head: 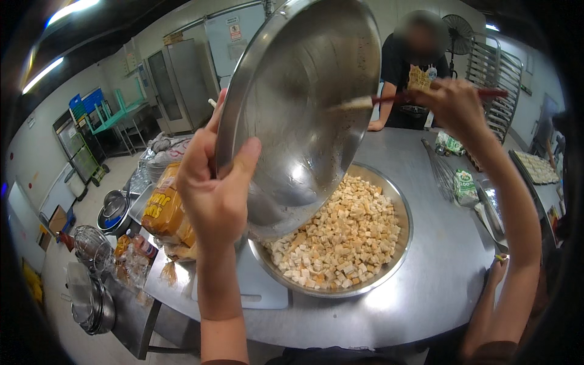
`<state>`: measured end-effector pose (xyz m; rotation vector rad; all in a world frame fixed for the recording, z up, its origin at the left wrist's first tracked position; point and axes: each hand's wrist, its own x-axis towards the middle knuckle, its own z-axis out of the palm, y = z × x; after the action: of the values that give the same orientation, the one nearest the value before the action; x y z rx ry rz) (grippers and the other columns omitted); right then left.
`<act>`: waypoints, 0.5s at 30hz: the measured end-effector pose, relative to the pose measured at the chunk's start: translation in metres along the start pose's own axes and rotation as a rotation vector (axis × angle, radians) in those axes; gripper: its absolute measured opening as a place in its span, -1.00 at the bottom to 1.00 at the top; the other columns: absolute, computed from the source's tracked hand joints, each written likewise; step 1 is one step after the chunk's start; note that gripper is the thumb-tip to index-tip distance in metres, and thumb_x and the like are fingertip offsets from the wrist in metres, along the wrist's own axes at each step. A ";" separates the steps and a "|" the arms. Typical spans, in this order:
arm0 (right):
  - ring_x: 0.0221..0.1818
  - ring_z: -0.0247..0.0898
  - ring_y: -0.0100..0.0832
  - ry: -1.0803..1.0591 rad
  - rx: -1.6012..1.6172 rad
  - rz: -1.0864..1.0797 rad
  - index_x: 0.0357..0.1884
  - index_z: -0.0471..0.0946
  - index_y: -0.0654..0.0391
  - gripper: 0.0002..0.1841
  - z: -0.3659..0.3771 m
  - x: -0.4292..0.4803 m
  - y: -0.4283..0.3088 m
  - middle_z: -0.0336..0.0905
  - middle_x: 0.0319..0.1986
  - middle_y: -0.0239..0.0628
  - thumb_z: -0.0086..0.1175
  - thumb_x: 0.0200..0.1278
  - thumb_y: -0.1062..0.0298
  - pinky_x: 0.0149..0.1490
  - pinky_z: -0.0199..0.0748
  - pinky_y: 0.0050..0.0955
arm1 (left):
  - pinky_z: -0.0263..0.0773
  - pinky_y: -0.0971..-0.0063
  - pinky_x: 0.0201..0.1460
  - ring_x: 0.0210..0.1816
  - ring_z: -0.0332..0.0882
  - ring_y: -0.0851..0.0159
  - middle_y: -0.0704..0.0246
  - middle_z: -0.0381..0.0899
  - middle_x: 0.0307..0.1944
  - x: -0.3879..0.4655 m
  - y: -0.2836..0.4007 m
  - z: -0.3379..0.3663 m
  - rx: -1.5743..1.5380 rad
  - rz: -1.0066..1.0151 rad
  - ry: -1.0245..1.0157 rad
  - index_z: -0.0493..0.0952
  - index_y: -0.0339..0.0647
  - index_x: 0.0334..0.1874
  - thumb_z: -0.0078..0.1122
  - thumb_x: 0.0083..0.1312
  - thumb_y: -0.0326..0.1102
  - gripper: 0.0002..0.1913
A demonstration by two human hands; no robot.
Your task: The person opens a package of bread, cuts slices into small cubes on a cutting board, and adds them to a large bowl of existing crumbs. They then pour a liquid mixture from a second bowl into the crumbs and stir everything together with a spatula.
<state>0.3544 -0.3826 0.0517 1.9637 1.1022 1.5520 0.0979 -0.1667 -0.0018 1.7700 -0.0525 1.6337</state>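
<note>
My left hand (219, 187) grips the rim of a steel mixing bowl (305, 91), held tilted with its inside facing me. My right hand (451, 105) holds a spatula (360, 104) by its red handle; the pale blade is at the tilted bowl's inner wall. Directly below, a wide steel bowl (408, 242) stands on the table, full of small bread cubes (346, 232). The tilted bowl hides the far left part of the cubes. A wet-looking film shows on its inside.
The steel table (438, 273) bears a white cutting board (269, 292), packaged bread (166, 205) at left and a whisk (440, 173) at right. Across it stands a person (413, 68). Another person's hand (497, 269) is at the right edge.
</note>
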 end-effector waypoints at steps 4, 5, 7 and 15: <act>-0.42 0.50 -0.46 0.532 0.060 -0.071 -0.07 0.51 -0.13 -0.68 -0.015 0.026 0.052 0.53 -0.44 -0.45 0.15 0.07 0.33 -0.38 0.48 -0.48 | -0.03 0.77 -0.53 -0.60 0.04 0.69 0.23 0.53 0.01 0.004 -0.015 0.001 -0.024 -0.071 0.010 0.33 -0.19 -0.58 0.22 0.08 -0.49 -0.78; -0.42 0.50 -0.46 0.645 0.019 -0.104 -0.03 0.50 -0.14 -0.64 -0.017 0.032 0.064 0.54 -0.43 -0.45 0.15 0.06 0.33 -0.38 0.47 -0.49 | -0.02 0.77 -0.51 -0.58 0.05 0.69 0.25 0.53 -0.02 0.002 -0.014 0.001 -0.027 -0.086 0.008 0.34 -0.20 -0.57 0.22 0.07 -0.49 -0.79; -0.42 0.50 -0.45 0.713 -0.011 -0.118 0.02 0.48 -0.15 -0.60 -0.010 0.038 0.076 0.55 -0.42 -0.44 0.15 0.07 0.33 -0.40 0.46 -0.49 | 0.03 0.78 -0.47 -0.56 0.10 0.69 0.32 0.56 -0.10 -0.001 -0.007 -0.002 -0.043 -0.095 0.011 0.36 -0.21 -0.55 0.24 0.05 -0.50 -0.81; -0.58 0.49 -0.34 0.304 0.440 0.380 0.05 0.46 -0.12 -0.67 0.073 -0.042 0.031 0.49 -0.57 -0.29 0.04 0.21 0.20 -0.54 0.39 -0.36 | 0.17 0.69 -0.14 -0.37 0.32 0.53 0.50 0.45 -0.43 -0.025 0.042 -0.018 0.010 -0.060 0.298 0.43 -0.19 -0.37 0.33 -0.01 -0.43 -0.77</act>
<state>0.4306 -0.4229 0.0260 2.3907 1.3407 1.9936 0.0572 -0.1994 -0.0057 1.5029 0.1458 1.8377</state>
